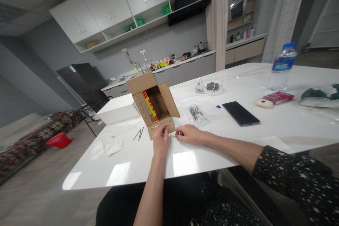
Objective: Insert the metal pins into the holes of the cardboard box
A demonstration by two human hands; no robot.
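Just below the middle of the frame, the left hand [161, 138] rests its fingertips on the lower front flap of the open cardboard box [153, 107], fingers curled together against the cardboard where a row of small metal studs runs along the flap. The right hand [188, 134] lies just beside it, to the right, with thumb and forefinger pinched on a small metal piece [178, 134] too tiny to make out. The box lies on its side on the white tabletop [190, 159], its opening facing the person, flaps spread, a red and yellow strip inside. Two thin nails [139, 134] lie left of the box, near white scraps of paper [107, 148]. Behind the box sits a white box [118, 109] at the far edge of the tabletop. To the right lie a clear bag of small parts [197, 114], a black phone [241, 113], a red packet [278, 97] and a water bottle [282, 67], well apart from the hands. The near edge of the tabletop runs bare below the wrists.
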